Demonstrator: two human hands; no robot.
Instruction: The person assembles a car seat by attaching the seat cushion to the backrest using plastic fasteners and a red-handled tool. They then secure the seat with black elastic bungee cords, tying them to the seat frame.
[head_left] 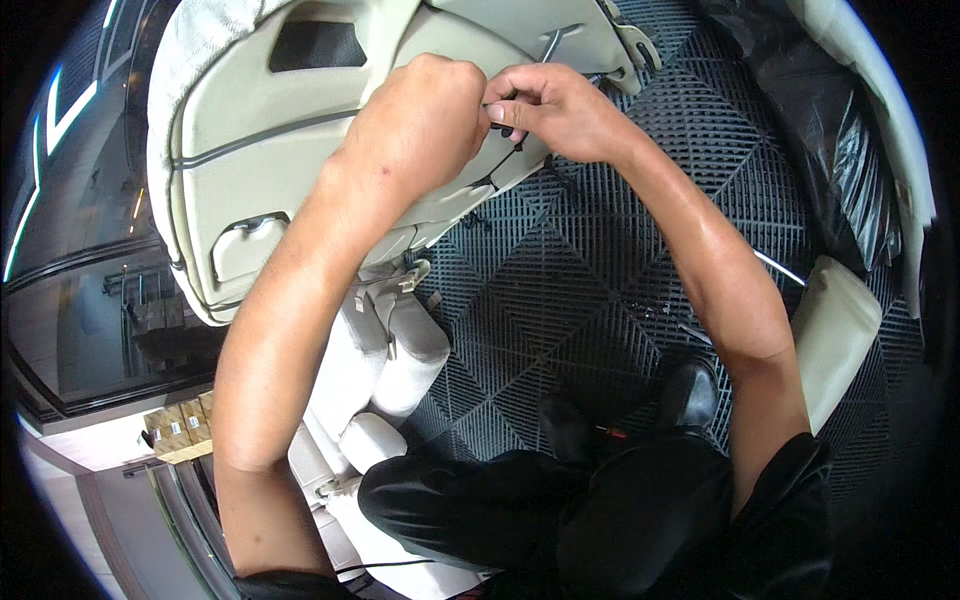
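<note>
While both hands are bunched up together at the top of the shot, the left hand (420, 120) is curled into a loose fist against the cream seat-back panel (260, 150), and I can't tell what it's gripping, if anything. Right hand (550, 110) has its fingers pinched shut on a thin black wire (505, 160) that hangs down along the panel's lower edge. Panel sits over dark grid floor tiles (560, 290). Small tan boxes with pale labels (178, 430) sit in a row at lower left. Crumpled black plastic sheeting (850, 170) lies at far right, beside a cream cushion (835, 335).
</note>
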